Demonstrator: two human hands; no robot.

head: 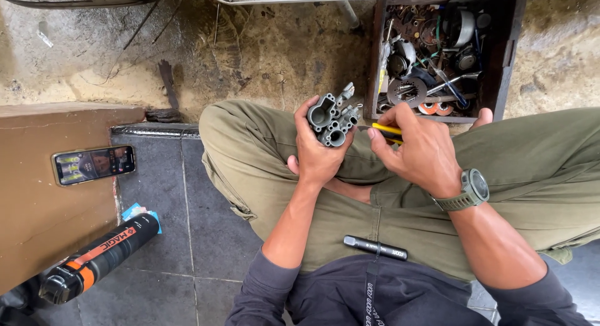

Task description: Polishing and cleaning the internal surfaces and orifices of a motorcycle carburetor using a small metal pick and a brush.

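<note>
The left hand [317, 152] grips a grey metal carburettor body [331, 118] above the lap; the right hand [417, 152] pinches a yellow-handled tool [387, 131] against its right side. A parts tray [504, 57] lies beyond; a phone [94, 163] sits far left.

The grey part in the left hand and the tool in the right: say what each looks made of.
The grey part looks like cast metal, dull and matte, with bored holes. The tool in the right hand shows a glossy yellow-and-black handle, probably plastic; its tip is hidden.
</note>
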